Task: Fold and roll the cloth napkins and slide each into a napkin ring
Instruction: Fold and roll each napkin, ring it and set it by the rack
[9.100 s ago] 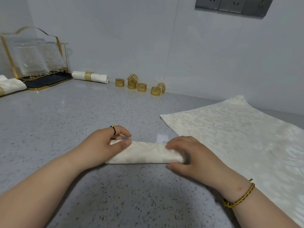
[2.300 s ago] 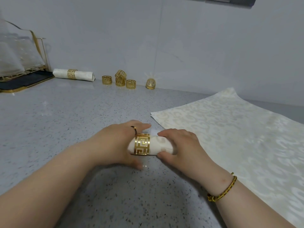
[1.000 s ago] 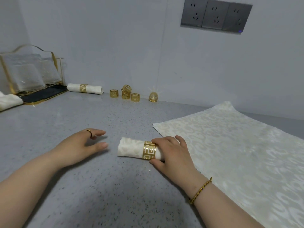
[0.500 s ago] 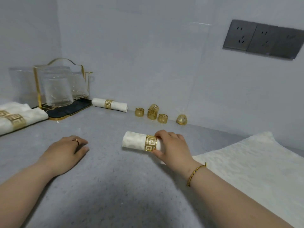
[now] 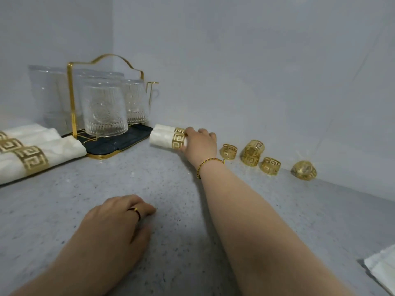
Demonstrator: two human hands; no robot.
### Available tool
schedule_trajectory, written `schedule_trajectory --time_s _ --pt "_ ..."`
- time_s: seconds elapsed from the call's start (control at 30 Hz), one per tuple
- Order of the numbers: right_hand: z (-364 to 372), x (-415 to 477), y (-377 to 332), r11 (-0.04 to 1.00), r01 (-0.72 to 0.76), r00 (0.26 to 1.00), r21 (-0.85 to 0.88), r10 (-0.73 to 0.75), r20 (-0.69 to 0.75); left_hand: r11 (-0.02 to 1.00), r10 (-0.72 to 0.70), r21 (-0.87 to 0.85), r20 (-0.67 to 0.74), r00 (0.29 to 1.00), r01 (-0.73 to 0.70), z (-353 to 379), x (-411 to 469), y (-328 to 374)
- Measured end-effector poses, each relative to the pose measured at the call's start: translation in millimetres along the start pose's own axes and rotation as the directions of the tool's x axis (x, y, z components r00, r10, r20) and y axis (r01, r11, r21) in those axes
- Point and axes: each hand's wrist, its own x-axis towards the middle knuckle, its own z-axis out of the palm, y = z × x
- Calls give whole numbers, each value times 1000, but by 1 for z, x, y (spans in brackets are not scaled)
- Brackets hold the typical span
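Note:
My right hand reaches to the back wall and grips a rolled cream napkin with a gold ring on it. The roll lies right in front of another ringed roll by the wall. My left hand rests on the grey counter, fingers loosely curled, holding nothing. Several loose gold napkin rings stand along the wall to the right of my right hand. A corner of the flat cream napkin shows at the lower right.
A gold-framed rack with glass tumblers on a dark tray stands at the back left. More ringed napkin rolls lie at the left edge.
My right hand has carried the ringed roll from mid-counter to the back wall, beside the earlier roll. My left hand has stayed on the counter. The view has swung left.

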Motion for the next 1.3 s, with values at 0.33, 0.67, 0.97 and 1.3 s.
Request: schedule_trajectory --time_s 0.33,0.67,0.97,1.3 --pt "32 29 -9 998 -68 997 -14 68 23 996 93 13 -156 983 -92 16 -2 -10" --pt "37 32 -6 990 -122 991 -63 125 49 993 110 56 -145 983 -103 21 -6 -13" --pt "34 28 -5 994 -100 991 -36 103 81 997 74 7 -124 990 -73 16 -7 -11" --pt "25 10 -1 989 -138 989 46 135 62 997 60 46 -77 995 -56 10 -8 -9"
